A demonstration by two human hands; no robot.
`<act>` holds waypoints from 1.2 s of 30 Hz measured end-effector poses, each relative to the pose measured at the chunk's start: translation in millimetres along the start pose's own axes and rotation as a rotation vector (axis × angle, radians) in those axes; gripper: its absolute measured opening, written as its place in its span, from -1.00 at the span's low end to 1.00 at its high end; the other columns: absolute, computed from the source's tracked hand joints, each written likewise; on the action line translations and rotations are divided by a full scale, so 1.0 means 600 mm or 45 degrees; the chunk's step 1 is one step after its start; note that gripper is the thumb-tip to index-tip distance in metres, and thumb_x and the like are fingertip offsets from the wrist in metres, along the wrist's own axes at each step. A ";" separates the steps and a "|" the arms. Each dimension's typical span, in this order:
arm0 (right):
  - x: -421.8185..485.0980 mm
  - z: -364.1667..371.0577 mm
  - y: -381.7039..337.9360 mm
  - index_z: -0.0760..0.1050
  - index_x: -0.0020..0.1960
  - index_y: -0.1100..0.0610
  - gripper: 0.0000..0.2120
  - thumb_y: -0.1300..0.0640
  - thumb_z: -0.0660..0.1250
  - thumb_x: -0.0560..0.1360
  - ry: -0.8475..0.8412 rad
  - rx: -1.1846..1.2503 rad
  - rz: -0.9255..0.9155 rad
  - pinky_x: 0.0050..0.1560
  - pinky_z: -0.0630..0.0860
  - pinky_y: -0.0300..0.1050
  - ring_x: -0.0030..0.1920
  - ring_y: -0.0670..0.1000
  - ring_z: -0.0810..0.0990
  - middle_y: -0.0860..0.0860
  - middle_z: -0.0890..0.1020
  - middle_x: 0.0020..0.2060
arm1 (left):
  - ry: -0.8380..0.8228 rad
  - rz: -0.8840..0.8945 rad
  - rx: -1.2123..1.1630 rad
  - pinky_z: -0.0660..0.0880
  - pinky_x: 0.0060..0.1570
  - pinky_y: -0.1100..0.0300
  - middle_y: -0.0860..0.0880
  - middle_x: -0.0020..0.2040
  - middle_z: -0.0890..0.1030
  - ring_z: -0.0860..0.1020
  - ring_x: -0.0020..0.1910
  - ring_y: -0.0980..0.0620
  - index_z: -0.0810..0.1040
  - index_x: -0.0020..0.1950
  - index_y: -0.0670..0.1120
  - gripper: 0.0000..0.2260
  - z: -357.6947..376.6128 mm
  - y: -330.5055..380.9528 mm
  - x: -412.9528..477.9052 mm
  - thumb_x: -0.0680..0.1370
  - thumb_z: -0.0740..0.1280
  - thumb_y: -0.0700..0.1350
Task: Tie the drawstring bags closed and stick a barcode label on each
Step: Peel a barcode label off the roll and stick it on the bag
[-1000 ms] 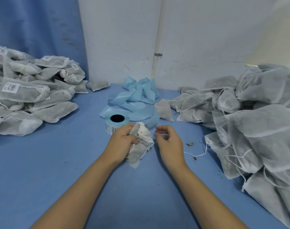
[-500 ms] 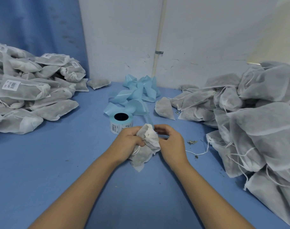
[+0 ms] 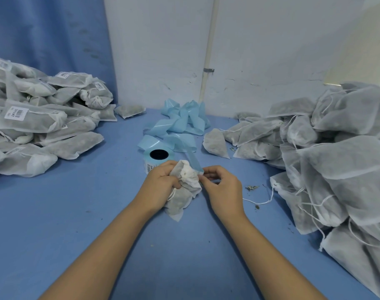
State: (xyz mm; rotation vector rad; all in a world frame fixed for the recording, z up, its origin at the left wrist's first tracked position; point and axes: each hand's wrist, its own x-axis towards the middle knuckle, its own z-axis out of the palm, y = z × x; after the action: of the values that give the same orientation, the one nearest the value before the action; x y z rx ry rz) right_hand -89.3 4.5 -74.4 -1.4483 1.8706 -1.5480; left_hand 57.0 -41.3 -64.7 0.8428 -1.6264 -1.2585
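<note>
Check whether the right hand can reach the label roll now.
Probably not directly: the label roll sits behind the bag that the left hand grips, and the right hand pinches the liner strip.

Hands: two are showing, the left hand [image 3: 163, 180] and the right hand [image 3: 222, 187].
Held bag: one bag [image 3: 182, 191] is being gripped.
Rolls: one label roll [image 3: 157, 158] is standing.
Heaps: two are lying, a labelled heap [image 3: 44, 118] and an unlabelled heap [image 3: 336, 159], their bags running past counting.
Barcode labels [image 3: 17, 112]: at least four are showing.
Blue tangles: one backing strip [image 3: 180, 124] is lying looped.
</note>
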 end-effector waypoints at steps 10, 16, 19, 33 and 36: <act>-0.007 0.000 -0.007 0.66 0.08 0.05 -0.82 0.16 0.37 0.52 -0.162 0.011 -0.107 -0.07 0.51 -0.34 -0.13 -0.25 0.59 -0.16 0.68 -0.10 | -0.081 -0.044 -0.123 0.47 -0.20 0.36 0.04 -0.19 0.61 0.57 -0.18 0.13 0.61 -0.20 -0.08 -0.75 -0.006 0.000 -0.002 0.25 0.27 -0.34; -0.005 -0.002 0.002 0.67 0.05 0.10 -0.85 0.20 0.37 0.52 -0.053 0.205 0.045 -0.12 0.45 -0.48 -0.16 -0.33 0.60 -0.23 0.67 -0.17 | -0.018 -0.030 -0.065 0.44 -0.11 0.33 0.02 -0.10 0.60 0.55 -0.12 0.11 0.61 -0.16 -0.11 -0.66 -0.002 0.004 -0.005 0.36 0.20 -0.50; -0.003 -0.008 0.005 0.66 -0.04 -0.05 -0.84 0.18 0.37 0.52 0.072 0.305 0.111 -0.10 0.44 -0.46 -0.16 -0.32 0.59 -0.23 0.66 -0.16 | 0.090 -0.022 -0.061 0.41 -0.15 0.40 0.04 -0.15 0.56 0.52 -0.15 0.12 0.57 -0.17 -0.19 -0.74 -0.001 0.006 -0.005 0.39 0.20 -0.49; -0.013 -0.020 -0.016 0.64 -0.09 0.02 -0.77 0.32 0.30 0.50 0.215 0.657 0.187 -0.18 0.46 -0.44 -0.22 -0.24 0.58 -0.18 0.68 -0.24 | 0.173 0.049 -0.091 0.41 0.00 0.41 0.07 0.00 0.57 0.53 -0.03 0.21 0.53 0.09 -0.04 -0.65 0.005 0.005 -0.006 0.46 0.23 -0.43; -0.021 -0.017 -0.026 0.63 -0.12 0.06 -0.81 0.29 0.31 0.51 0.169 0.718 0.137 -0.16 0.45 -0.43 -0.23 -0.25 0.58 -0.18 0.67 -0.28 | 0.157 0.057 -0.142 0.43 -0.07 0.47 0.12 -0.01 0.62 0.57 -0.07 0.28 0.54 0.13 -0.03 -0.65 0.005 0.003 -0.008 0.49 0.24 -0.41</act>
State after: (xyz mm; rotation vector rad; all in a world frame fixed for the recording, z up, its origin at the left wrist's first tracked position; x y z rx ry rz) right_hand -84.0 22.1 -61.3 -0.9958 1.3757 -1.9446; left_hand 55.8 -35.1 -64.2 0.7943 -1.4564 -1.2302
